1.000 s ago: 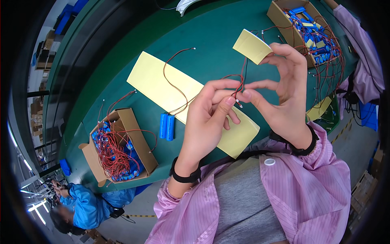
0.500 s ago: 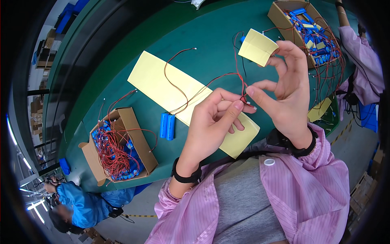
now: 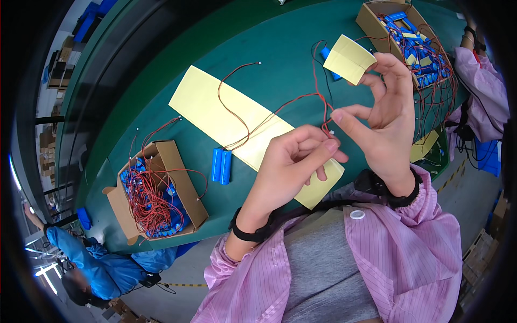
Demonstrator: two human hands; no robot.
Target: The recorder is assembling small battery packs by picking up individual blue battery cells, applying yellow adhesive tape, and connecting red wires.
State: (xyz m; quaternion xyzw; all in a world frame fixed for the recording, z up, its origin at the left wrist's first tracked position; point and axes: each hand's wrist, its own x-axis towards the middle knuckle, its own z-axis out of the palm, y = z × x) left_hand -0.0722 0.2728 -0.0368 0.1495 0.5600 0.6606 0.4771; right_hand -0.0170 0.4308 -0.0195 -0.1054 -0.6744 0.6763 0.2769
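Note:
My left hand [image 3: 301, 161] is closed, thumb against forefinger, on red and black wires [image 3: 326, 116] near a small white connector [image 3: 332, 132]. My right hand [image 3: 385, 116] pinches the same wires between thumb and forefinger. Its raised fingers hold a creased pale yellow paper slip [image 3: 347, 60] by one corner. Behind that slip, a blue cylindrical battery [image 3: 325, 53] is partly hidden. Beneath my left hand lies a long yellow paper strip [image 3: 215, 102]. A blue two-cell battery pack [image 3: 221, 167] rests against the strip's left side, its wire lead [image 3: 221, 92] curling over the paper.
On the left of the green table [image 3: 269, 48] stands an open cardboard box [image 3: 191, 188] of blue batteries and tangled red wires. Another cardboard box [image 3: 371, 29] of wired batteries is at the far right. People in blue [image 3: 102, 269] and pink [image 3: 482, 81] clothing are nearby.
Both hands have shifted slightly to the right. The paper slip rose a little with my right hand, and more of the blue battery behind it shows.

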